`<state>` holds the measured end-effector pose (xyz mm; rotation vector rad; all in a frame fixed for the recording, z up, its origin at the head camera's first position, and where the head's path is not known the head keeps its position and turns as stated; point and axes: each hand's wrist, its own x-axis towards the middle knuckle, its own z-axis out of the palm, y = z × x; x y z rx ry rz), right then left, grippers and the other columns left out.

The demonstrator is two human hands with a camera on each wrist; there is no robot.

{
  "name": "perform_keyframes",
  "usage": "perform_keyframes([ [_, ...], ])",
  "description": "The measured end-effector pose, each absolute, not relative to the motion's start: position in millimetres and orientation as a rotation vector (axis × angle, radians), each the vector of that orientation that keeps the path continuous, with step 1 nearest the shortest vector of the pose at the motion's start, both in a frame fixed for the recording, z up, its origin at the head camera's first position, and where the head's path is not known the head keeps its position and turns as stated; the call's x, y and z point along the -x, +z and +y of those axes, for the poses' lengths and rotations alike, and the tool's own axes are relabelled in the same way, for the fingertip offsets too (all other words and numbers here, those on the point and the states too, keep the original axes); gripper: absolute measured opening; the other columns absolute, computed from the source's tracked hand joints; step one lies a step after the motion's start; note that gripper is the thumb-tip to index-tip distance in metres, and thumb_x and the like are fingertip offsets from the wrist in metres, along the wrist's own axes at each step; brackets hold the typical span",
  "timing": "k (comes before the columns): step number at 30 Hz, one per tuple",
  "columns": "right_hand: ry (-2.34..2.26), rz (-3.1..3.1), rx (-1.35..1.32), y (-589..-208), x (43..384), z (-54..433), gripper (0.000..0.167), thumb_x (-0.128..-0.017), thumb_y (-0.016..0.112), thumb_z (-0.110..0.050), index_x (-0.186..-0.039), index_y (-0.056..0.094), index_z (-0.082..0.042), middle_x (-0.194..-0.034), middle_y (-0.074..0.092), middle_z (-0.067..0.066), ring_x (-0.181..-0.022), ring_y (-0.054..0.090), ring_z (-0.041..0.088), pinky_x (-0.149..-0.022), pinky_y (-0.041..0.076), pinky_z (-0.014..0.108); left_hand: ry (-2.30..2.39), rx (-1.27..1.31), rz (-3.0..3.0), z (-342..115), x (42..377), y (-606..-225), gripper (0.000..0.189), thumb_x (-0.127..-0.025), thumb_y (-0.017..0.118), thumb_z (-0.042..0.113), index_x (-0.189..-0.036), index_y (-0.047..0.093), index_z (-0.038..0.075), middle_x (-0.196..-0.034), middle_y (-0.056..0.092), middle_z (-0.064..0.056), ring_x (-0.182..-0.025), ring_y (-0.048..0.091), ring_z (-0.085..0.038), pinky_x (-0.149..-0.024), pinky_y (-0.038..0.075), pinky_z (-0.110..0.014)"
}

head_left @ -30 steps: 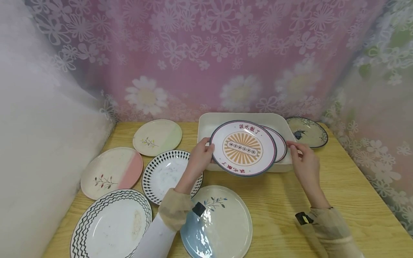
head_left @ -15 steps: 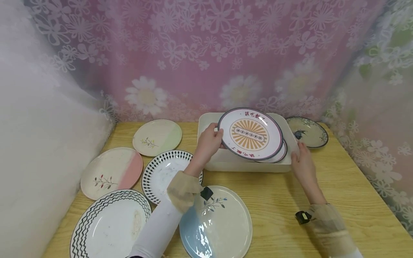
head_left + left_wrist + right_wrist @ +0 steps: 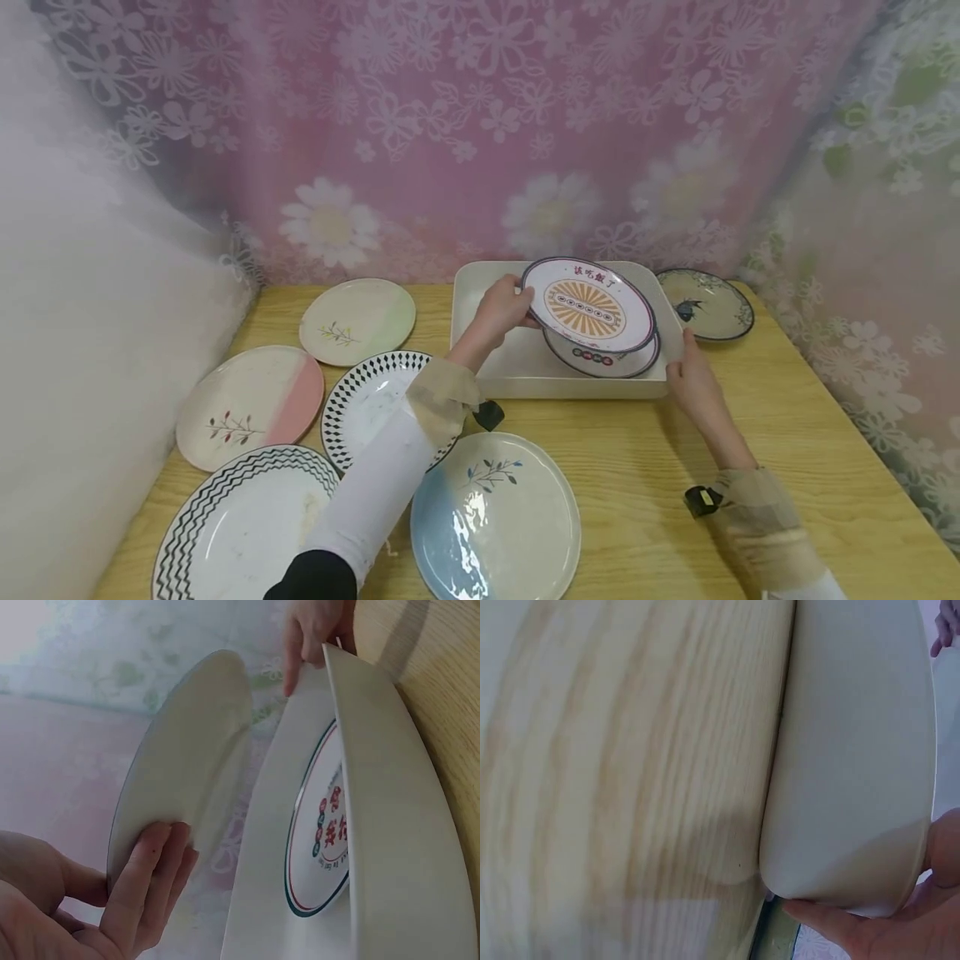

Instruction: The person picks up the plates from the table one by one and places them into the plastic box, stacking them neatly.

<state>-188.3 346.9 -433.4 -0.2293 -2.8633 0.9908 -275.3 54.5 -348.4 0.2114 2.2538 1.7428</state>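
1. The left hand [image 3: 504, 310] is pinching the left edge of the sunburst plate [image 3: 585, 304], its thumb resting on the printed face and its fingers pressing along the pale underside, so the grip is staying as narrow as the plate's edge
2. The sunburst plate is tilting above the white tray [image 3: 555, 388], hanging over the lower plate [image 3: 322, 847], and the left wrist view is showing a gap between these 2 plates
3. The lower plate (red lettering and a ringed rim are showing on it) is lying inside the white tray, towards its right end, with the sunburst plate hiding part of it from the head view
4. The right hand [image 3: 696, 379] is holding the white tray by its near right corner, thumb and fingers closing about the rim and the outer wall
5. The white tray is standing on the wooden table [image 3: 637, 467], and the bird-patterned plate [image 3: 712, 304] is lying just beside its right end
6. 5 more plates are lying to the left and in front: the green-sided plate [image 3: 356, 321], the pink-sided plate [image 3: 247, 404], the diamond-rimmed plate [image 3: 375, 400], the zigzag-rimmed plate [image 3: 251, 525] and the blue-sided plate [image 3: 517, 517]
7. The left sleeve [image 3: 382, 475] is crossing over the diamond-rimmed plate, and a flowered curtain [image 3: 450, 167] is hanging behind
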Motion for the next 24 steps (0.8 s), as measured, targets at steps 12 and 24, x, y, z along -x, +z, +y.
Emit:
perform_keyframes([
  [12, 0.891, -2.953, 0.246, -429.8, 187.5, 344.3, 0.067, -0.096, 0.031, 0.002, -0.15, -0.004, 0.022, -0.141, 0.019, 0.056, -0.133, 0.025, 0.066, -0.109, 0.028, 0.072, 1.533, -0.25, 2.342, 81.9, 292.3, -368.3, 0.031, -0.108, 0.046, 0.015, -0.122, 0.053, -0.012, -0.095, 0.064, -0.02, -0.092, 0.073, -0.039, -0.097, 0.054, -0.037],
  [24, 0.886, -2.936, 0.254, -429.2, 185.9, 342.9, 0.067, -0.097, 0.032, 0.001, -0.151, -0.004, 0.02, -0.14, 0.022, 0.056, -0.131, 0.028, 0.066, -0.107, 0.029, 0.072, 1.429, -0.192, 2.386, 97.0, 295.3, -378.7, 0.026, -0.104, 0.049, 0.007, -0.12, 0.055, -0.013, -0.103, 0.066, -0.022, -0.09, 0.074, -0.035, -0.083, 0.057, -0.036],
])
